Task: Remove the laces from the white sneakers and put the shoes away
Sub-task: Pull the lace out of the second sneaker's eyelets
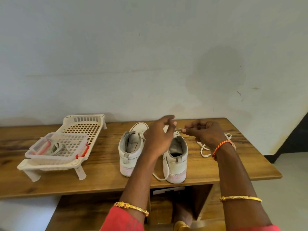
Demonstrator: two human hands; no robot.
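Observation:
Two white sneakers stand heels toward me on the wooden table (100, 177): the left sneaker (130, 150) and the right sneaker (177, 157). Above the right sneaker's front, my left hand (160, 137) and my right hand (206, 135) each pinch the white lace (179, 129) that stretches between them. A length of that lace (162, 172) hangs down the right sneaker's left side and loops on the table. More loose white lace (204, 150) lies coiled on the table under my right wrist.
A white plastic lattice rack (83, 129) stands at the table's left. A clear lidded box (55, 147) with red clips sits on it, with white lace inside. A wall runs behind the table. An open compartment (183, 202) lies below the tabletop.

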